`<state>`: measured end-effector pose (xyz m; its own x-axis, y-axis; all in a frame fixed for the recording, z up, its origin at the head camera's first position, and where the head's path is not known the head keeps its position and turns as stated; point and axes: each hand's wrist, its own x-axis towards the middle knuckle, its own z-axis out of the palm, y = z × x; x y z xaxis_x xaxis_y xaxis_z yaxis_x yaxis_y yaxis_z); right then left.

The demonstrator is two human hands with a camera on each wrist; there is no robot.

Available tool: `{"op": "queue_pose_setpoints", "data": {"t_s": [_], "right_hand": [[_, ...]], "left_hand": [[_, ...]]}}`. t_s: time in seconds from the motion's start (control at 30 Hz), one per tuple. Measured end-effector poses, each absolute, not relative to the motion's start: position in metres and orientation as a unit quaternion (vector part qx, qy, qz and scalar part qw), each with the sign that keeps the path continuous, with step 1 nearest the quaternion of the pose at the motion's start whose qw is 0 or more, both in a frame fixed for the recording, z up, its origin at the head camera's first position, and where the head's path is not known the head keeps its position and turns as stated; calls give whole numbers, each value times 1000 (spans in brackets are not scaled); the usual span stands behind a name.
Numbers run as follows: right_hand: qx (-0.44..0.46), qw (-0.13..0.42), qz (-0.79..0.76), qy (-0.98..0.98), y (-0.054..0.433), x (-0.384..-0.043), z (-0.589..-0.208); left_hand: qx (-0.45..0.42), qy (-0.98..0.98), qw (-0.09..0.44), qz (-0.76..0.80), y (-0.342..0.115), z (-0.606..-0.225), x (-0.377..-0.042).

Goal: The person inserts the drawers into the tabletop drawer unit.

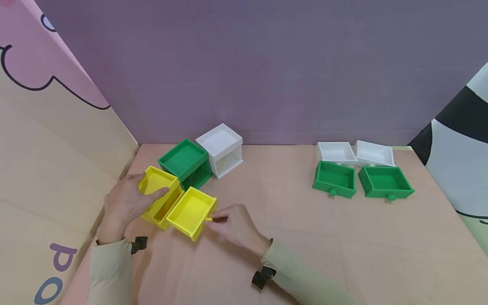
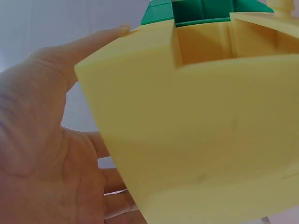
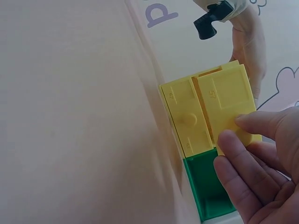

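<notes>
Head: the left hand [image 1: 123,200] grips the yellow box [image 1: 162,180] near the table's [image 1: 286,212] left edge. The right hand [image 1: 237,224] pinches the knob [image 1: 209,219] of the yellow drawer [image 1: 192,209] beside it; knob points right, toward roomy table, long side slanting. Left wrist: hand hugs box. Right wrist: fingertips meet drawer front.

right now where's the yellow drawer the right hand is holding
In the head view, the yellow drawer is left of centre, between the yellow cabinet that the left hand holds and the right hand pinching the drawer's knob.
</notes>
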<state>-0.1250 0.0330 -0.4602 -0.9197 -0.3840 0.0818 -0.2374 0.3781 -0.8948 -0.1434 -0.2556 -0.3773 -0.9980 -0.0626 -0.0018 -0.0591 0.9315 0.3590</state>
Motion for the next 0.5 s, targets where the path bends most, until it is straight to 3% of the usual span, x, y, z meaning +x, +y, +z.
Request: {"op": "queue_pose_setpoints", "data": {"t_s": [0.5], "right_hand": [[-198,69,-515,831,12,-134,-458]], "left_hand": [[31,-983,9,-183,-255,-377,-143]]}}
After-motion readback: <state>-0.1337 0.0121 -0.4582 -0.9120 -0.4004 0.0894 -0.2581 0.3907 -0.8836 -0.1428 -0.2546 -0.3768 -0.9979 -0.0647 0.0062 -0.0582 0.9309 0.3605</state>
